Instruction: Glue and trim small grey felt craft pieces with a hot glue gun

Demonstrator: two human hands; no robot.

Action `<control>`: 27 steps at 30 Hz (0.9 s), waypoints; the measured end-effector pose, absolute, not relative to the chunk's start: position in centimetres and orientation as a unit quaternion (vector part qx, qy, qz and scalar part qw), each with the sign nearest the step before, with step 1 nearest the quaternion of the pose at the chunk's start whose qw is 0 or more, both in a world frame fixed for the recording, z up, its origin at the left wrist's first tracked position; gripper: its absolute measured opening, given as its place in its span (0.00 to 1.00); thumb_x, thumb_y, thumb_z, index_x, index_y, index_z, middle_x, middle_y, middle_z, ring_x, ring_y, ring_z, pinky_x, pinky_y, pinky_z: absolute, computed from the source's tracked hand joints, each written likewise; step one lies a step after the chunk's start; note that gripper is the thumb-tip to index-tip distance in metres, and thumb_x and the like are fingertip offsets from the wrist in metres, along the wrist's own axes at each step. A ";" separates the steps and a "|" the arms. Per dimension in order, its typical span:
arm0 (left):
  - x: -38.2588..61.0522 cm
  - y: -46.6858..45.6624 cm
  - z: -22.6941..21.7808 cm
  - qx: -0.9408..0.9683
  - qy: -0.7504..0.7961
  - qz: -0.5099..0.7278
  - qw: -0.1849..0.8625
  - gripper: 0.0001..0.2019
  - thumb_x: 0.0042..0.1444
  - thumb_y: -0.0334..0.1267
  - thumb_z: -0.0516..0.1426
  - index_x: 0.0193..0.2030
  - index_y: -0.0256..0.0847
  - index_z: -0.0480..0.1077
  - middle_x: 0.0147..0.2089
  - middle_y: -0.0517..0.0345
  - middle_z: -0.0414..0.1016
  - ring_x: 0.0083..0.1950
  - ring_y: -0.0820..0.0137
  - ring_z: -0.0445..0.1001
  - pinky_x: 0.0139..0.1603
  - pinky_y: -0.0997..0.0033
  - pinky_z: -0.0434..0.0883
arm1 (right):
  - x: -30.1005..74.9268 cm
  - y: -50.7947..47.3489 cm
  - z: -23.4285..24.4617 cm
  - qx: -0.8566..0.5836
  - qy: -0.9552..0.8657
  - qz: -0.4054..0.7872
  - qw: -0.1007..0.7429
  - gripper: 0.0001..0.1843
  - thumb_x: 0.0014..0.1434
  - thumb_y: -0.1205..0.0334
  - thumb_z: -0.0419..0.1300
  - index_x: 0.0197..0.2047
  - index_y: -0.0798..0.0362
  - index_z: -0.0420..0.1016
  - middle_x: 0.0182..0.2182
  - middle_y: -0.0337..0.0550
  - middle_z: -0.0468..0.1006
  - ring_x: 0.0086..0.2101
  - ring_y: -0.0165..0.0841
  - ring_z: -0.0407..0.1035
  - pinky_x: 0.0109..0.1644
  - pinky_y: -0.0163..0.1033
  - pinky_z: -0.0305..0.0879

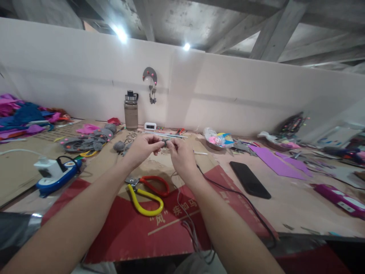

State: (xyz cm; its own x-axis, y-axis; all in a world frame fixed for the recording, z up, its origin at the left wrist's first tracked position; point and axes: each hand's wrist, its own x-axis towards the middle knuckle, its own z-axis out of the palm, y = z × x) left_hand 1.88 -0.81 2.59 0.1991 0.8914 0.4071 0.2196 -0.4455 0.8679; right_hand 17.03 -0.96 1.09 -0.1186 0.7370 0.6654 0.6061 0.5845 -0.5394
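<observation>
Both hands meet over the middle of the work surface, pinching a small dark grey-green piece [164,142] between them. My left hand [145,147] grips its left side with thumb and forefinger. On the other side my right hand [181,152] is closed with its thumb on top. The piece is too small and too covered by fingers to name. A thin grey cord [179,198] hangs below my right hand and runs to the table's front edge. Below the hands lie pliers with one red and one yellow handle [146,205], on a red printed cardboard sheet [128,239].
Left are a blue power strip [58,183] with a white charger and grey felt pieces [85,142]. A water bottle [131,112] stands at the back. Right are a black phone [249,179], purple sheets [276,161], a bowl of bagged bits [216,140] and a magenta power strip [339,199].
</observation>
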 end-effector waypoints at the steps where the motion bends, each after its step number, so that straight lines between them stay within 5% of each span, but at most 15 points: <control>1: 1.9 -0.8 2.6 0.683 0.395 0.497 0.361 0.10 0.47 0.43 0.59 0.28 0.37 0.69 0.22 0.62 0.68 0.24 0.76 0.67 0.27 0.75 0.67 | 17.1 -0.9 1.1 -0.446 -0.746 0.078 0.488 0.14 0.61 0.58 0.47 0.29 0.53 0.68 0.27 0.42 0.72 0.30 0.31 0.64 0.33 0.36 0.55; 7: 2.0 -0.6 2.6 0.631 0.379 0.532 0.419 0.14 0.44 0.42 0.62 0.35 0.36 0.71 0.29 0.58 0.73 0.27 0.73 0.72 0.33 0.68 0.73 | 17.0 -0.8 0.9 -0.427 -0.734 0.127 0.513 0.10 0.59 0.57 0.48 0.33 0.53 0.66 0.26 0.39 0.70 0.27 0.30 0.63 0.32 0.35 0.56; 13: 2.0 -0.5 2.5 0.628 0.389 0.539 0.405 0.11 0.45 0.40 0.61 0.32 0.35 0.71 0.27 0.58 0.73 0.27 0.73 0.73 0.33 0.69 0.74 | 16.9 -0.9 0.8 -0.415 -0.724 0.126 0.536 0.05 0.55 0.62 0.52 0.32 0.53 0.65 0.25 0.38 0.69 0.26 0.28 0.61 0.31 0.34 0.56; 27: 2.3 -1.0 2.6 0.633 0.354 0.532 0.436 0.12 0.46 0.39 0.61 0.34 0.33 0.69 0.30 0.55 0.74 0.30 0.71 0.75 0.35 0.66 0.75 | 17.1 -1.1 0.9 -0.432 -0.732 0.065 0.523 0.10 0.58 0.59 0.50 0.30 0.53 0.68 0.26 0.40 0.71 0.29 0.31 0.63 0.34 0.36 0.56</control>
State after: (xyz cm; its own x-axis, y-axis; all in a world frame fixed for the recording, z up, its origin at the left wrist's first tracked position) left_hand 2.29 -0.95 2.59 0.1830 0.9128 0.3652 -0.0158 -0.3687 0.9294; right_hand 17.10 -1.08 0.86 -0.0800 0.7007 0.7090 0.5648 0.6179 -0.5469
